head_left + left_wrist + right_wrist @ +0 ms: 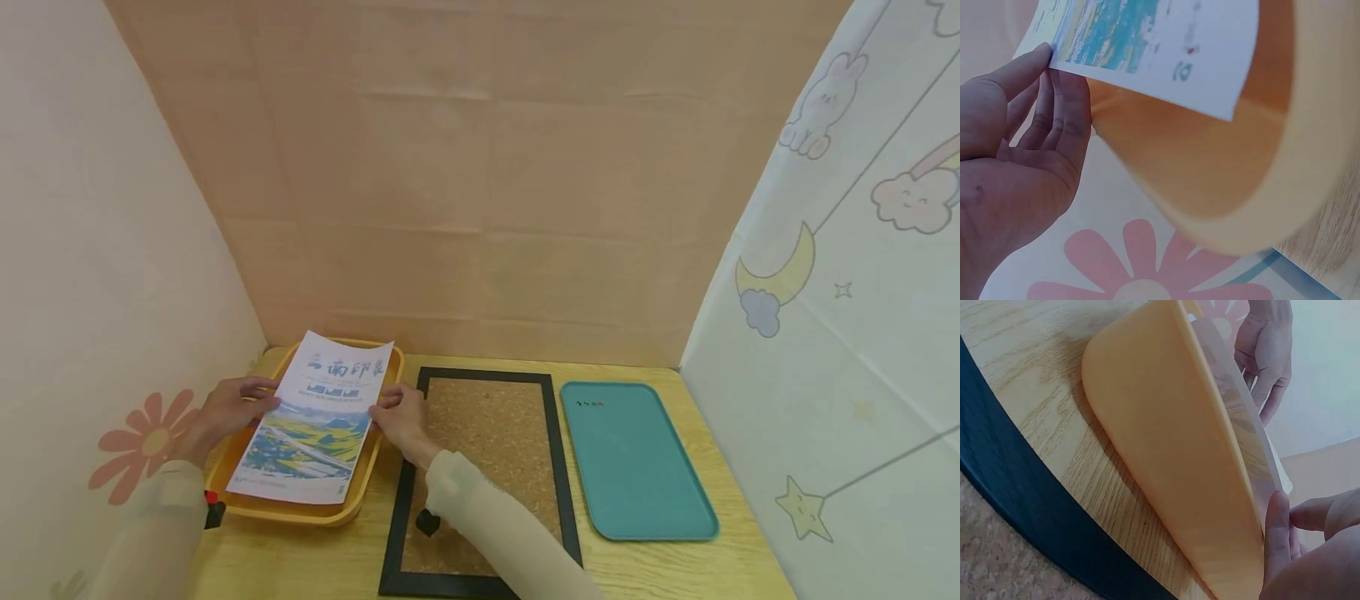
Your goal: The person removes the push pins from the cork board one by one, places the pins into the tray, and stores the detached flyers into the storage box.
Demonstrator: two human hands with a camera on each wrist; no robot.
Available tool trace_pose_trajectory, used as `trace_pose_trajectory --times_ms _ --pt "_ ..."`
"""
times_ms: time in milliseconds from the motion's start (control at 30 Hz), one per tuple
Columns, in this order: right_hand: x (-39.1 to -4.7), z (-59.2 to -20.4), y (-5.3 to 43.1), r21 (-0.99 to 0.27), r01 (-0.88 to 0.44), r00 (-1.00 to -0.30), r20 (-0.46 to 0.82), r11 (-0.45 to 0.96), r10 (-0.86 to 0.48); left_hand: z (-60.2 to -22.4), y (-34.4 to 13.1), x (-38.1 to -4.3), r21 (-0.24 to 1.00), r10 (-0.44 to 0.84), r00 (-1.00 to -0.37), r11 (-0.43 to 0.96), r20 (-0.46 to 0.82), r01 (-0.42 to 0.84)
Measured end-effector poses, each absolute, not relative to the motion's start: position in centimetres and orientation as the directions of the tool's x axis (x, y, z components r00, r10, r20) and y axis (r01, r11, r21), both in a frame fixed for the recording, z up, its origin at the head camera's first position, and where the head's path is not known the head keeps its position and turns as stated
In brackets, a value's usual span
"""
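Note:
A printed paper sheet [311, 417] with blue lettering and a painted landscape is held by both hands over an orange-yellow basin [300, 515]. On its left edge, my left hand [234, 410] pinches the paper between thumb and fingers; the left wrist view shows the thumb on top of the sheet [1129, 44] and the fingers beneath. My right hand [402, 419] pinches the opposite edge, thumb and fingers meeting there in the right wrist view. The sheet lies at a slant above the basin's rim and hides most of the inside.
Right of the basin lies a black-framed cork board [487, 458], partly under the right forearm. A teal tray [641, 462] with small dark and red marks near its top left lies farther right on the wooden table [720, 508]. Fabric walls [480, 208] enclose the table.

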State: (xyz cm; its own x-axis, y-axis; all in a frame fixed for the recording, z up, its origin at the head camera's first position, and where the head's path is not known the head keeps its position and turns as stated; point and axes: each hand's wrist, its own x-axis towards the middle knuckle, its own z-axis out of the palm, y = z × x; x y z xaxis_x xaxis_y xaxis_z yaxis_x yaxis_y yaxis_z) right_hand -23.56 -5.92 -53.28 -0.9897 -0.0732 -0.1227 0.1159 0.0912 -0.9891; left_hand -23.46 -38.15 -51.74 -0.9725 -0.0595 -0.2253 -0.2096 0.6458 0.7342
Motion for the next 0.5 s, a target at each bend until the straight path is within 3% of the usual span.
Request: trace_pose_trajectory --times_ms 267,500 --pt "-23.5 -53.4 -5.8 -0.986 0.112 -0.990 -0.121 0.126 -0.070 -51.8 -37.6 -23.4 0.721 -0.044 -0.989 0.681 -0.138 -0.131" --pt "-23.7 -53.5 -5.4 -0.990 0.067 -0.987 -0.084 0.127 -0.138 -50.7 -37.1 -23.4 0.713 -0.035 -0.985 0.685 -0.171 -0.148"
